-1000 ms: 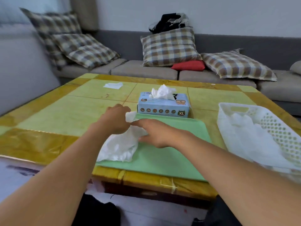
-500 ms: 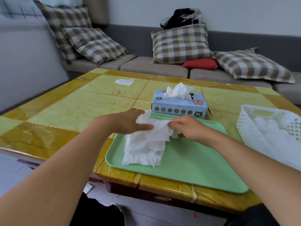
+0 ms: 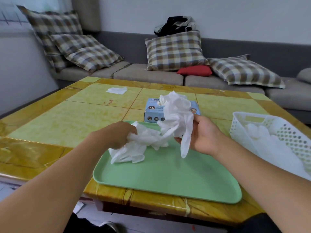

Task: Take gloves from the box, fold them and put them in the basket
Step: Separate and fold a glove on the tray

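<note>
White gloves hang crumpled above the green tray, gripped by the left hand and right hand. At twelve o'clock stands the glove box; at three o'clock the white basket contains more gloves.

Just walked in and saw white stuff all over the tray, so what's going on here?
A person is sorting thin white gloves over a green tray. The left hand grips a crumpled glove resting on the tray, and the right hand holds another bunch of glove up in the air. Behind them stands the blue glove box. The white basket on the right already holds some gloves.
</note>
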A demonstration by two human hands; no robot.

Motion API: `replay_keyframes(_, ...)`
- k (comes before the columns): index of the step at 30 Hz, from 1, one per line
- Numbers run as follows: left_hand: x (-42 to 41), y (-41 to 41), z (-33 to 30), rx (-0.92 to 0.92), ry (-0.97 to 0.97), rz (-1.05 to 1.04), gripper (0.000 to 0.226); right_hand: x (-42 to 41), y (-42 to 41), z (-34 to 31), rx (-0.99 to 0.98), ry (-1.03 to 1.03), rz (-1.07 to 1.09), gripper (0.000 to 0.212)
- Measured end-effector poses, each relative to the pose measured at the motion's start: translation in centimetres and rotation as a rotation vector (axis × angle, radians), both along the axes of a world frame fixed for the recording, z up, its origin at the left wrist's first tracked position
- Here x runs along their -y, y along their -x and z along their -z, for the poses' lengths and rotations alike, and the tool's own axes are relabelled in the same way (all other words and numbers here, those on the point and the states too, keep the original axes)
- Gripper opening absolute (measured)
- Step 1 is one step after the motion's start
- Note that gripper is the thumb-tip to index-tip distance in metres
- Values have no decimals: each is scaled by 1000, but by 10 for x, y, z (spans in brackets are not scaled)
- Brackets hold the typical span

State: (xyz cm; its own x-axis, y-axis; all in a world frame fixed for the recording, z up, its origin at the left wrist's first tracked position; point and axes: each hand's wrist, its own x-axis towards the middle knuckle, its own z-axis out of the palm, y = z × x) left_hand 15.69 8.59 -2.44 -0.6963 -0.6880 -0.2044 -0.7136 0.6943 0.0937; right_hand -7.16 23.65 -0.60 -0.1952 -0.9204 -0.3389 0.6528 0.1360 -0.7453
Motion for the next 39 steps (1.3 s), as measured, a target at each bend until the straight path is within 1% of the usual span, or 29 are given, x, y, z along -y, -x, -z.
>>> replay_keyframes(1,-1,19,-5,-10,2,19,52,-9,17,-4,5,39,5,23)
replay_keyframes(3,-3,12,-9,1,-54,-8,54,-9,11,-5,62,69,-59,19)
replay_keyframes(5,-9,10,-20,25,-73,-56,62,-9,8,-5,47,48,-84,17)
replay_keyframes(6,-16,10,-28,20,-71,-80,64,-10,8,-4,40,45,-96,23)
replay_keyframes(7,-21,12,-36,-44,-68,-81,58,-10,8,-4,61,55,-96,38)
replay_keyframes(8,-30,19,-45,-165,-88,-61,45,-12,14,-2,84,62,-87,58)
replay_keyframes(9,-39,26,-51,-293,-111,-22,38,-15,17,0,97,78,-93,76)
replay_keyframes(10,-47,33,-54,-385,-132,3,47,-17,18,-1,84,92,-121,87)
replay_keyframes(11,-57,40,-57,-441,-171,13,61,-20,17,-3,73,116,-156,90)
replay_keyframes(12,-63,48,-57,-487,-238,5,71,-24,16,-6,46,146,-185,86)
replay_keyframes(13,-69,54,-56,-554,-348,-16,76,-27,11,-7,6,170,-207,77)
replay_keyframes(14,-74,62,-56,-608,-512,-44,78,-29,12,-8,-41,185,-211,66)
replay_keyframes(16,-79,78,-55,-732,-890,-125,77,-34,13,-9,-102,190,-211,54)
replay_keyframes(18,-80,93,-56,-899,-1198,-269,64,-38,16,-10,-150,186,-244,58)
replay_keyframes(19,-80,99,-56,-976,-1259,-309,54,-41,18,-12,-177,182,-253,62)
replay_keyframes(20,-81,103,-54,-1044,-1260,-323,45,-43,20,-14,-215,174,-257,63)
replay_keyframes(21,-83,106,-52,-1111,-1237,-327,42,-46,24,-14,-267,163,-268,61)
replay_keyframes(23,-85,108,-50,-1224,-1193,-293,43,-51,28,-16,-424,116,-268,54)
replay_keyframes(24,-86,108,-50,-1248,-1165,-258,45,-53,29,-16,-503,84,-232,52)
replay_keyframes(26,-89,107,-51,-1247,-1054,-175,53,-53,30,-16,-589,52,-108,50)
replay_keyframes(28,-94,107,-53,-1203,-958,-160,67,-54,28,-19,-550,100,-14,44)
replay_keyframes(29,-96,107,-54,-1166,-962,-178,73,-55,28,-22,-498,143,1,39)
replay_keyframes(30,-98,105,-56,-1112,-1031,-188,72,-56,28,-25,-441,185,2,34)
replay_keyframes(32,-104,98,-62,-957,-1272,-212,59,-59,26,-30,-361,234,-22,29)
replay_keyframes(33,-105,95,-64,-876,-1348,-231,55,-59,27,-30,-343,220,-33,26)
replay_keyframes(34,-103,92,-64,-818,-1377,-250,52,-59,27,-29,-328,175,-39,24)
replay_keyframes(37,-94,91,-60,-728,-1308,-314,35,-55,33,-20,-326,-29,-62,27)
replay_keyframes(38,-92,92,-57,-717,-1253,-335,33,-52,34,-17,-345,-77,-66,27)
replay_keyframes(39,-88,96,-52,-736,-1197,-361,37,-49,34,-15,-381,-108,-58,25)
